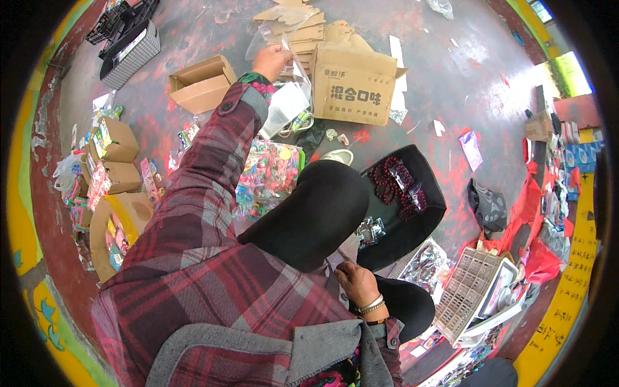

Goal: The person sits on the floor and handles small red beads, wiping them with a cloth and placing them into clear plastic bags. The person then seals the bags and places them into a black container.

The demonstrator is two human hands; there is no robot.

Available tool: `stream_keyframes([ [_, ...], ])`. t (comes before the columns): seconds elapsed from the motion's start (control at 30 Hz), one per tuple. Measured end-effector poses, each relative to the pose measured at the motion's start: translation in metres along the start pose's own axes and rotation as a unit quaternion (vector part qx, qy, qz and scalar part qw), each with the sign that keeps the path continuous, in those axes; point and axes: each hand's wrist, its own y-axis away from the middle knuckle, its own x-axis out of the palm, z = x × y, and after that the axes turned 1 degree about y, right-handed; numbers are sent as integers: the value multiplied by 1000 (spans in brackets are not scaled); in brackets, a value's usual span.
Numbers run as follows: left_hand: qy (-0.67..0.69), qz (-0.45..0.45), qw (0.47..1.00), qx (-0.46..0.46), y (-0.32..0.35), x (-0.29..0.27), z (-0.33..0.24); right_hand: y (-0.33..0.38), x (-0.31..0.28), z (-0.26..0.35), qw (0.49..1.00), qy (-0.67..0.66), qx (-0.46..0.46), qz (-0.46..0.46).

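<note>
My left hand (272, 62) reaches far forward, its fingers closed on a clear plastic bag (298, 24) that hangs over a stack of flattened cardboard. Just below that hand lies a white plastic container (284, 106). Close to my lap, my right hand (356, 282) is closed in a pinch beside a small pale piece (335, 260); what exactly its fingers grip is hidden. Right of my knee sits a black bin (422, 226) holding dark red beaded strings (387, 180) and small shiny packets (371, 231).
A printed cardboard box (356, 87) and an open smaller carton (203, 80) stand ahead. Colourful packets fill a clear tub (267, 169) by my left leg. Cartons (116, 138) line the left side; a beige plastic basket (467, 293) leans at right. Black baskets (131, 55) stand far left.
</note>
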Motion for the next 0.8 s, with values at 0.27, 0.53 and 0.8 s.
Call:
stream_keyframes([
  [0.27,366,278,886,-58,75,28,-109,3,-3,-3,991,-60,-1,-118],
  [0.53,307,487,815,-58,164,85,-197,21,-38,-2,872,-415,31,-257],
  [0.8,34,717,696,25,240,146,-221,68,-141,36,777,-437,-135,-432],
])
